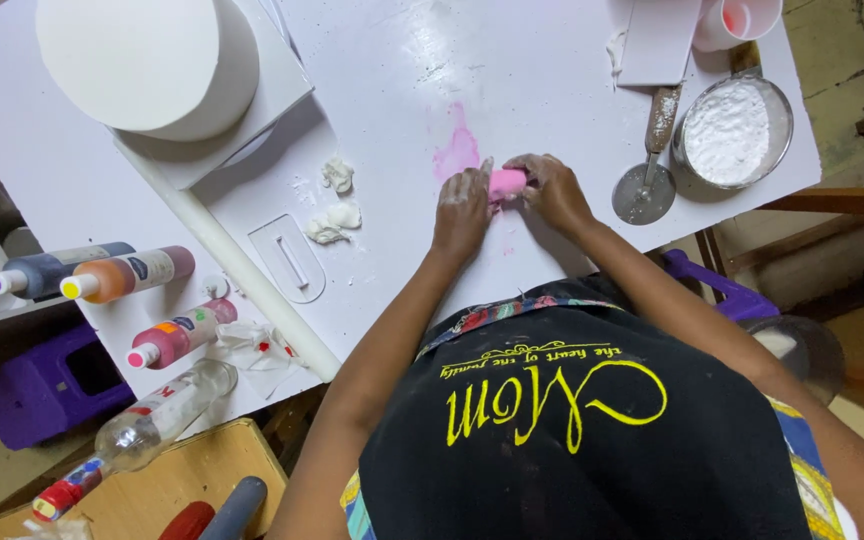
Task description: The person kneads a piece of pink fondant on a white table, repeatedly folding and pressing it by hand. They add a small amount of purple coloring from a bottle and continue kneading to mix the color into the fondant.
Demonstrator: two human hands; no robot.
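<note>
Both hands meet at the middle of the white tabletop [552, 90], near its front edge. The left hand [462, 208] lies flat and dusty with powder, its fingers pressed against one end of a small pink lump of dough [508, 182]. The right hand [555, 190] curls over the other end, fingers clenched on the soft pink mass, so both hands grip it between them. Just above sits a pale pink smear [457, 150] on the glossy surface.

To the right, close by, a round metal pan of white powder [734, 130] and a wood-handled metal scoop [649, 170] crowd the tabletop's right edge. To the left there is open room, then torn white dough scraps [335, 205], a clear flat plastic smoother [290, 258] and a long white rolling pin [242, 265] lying diagonally. At far left, three squeeze bottles of colouring [122, 275] lie on their sides. A thick round white cake [147, 65] sits on a square board in the back left corner.
</note>
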